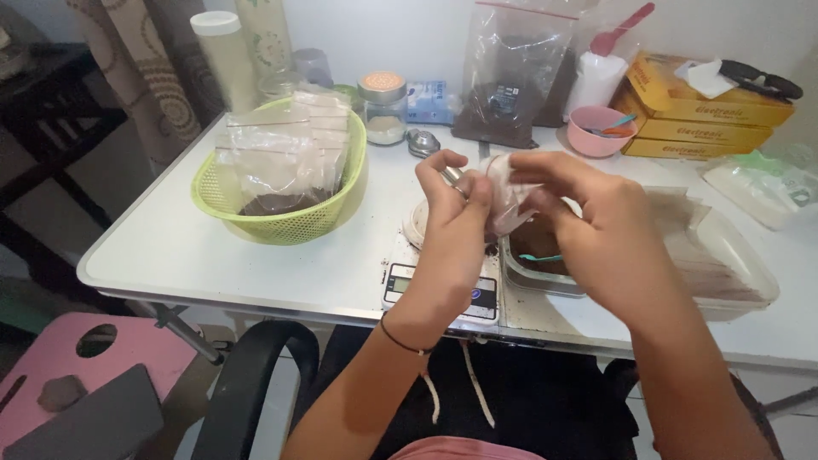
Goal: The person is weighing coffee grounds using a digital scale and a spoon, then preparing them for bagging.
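My left hand [452,223] and my right hand [588,213] are raised together over the white table [213,255], both pinching a small clear plastic bag [509,200] between them. Directly below sits a small digital kitchen scale [400,281] with a round white dish [417,228] on it. To the right of the scale stands a clear container of brown powder [537,255] with a small teal spoon [541,257] in it.
A green mesh basket [290,226] of filled bags sits left. At the back stand a large bag of brown powder [511,77], a glass jar [383,106], a pink bowl [601,132] and yellow boxes [699,115]. A clear tray of empty bags [724,255] lies right.
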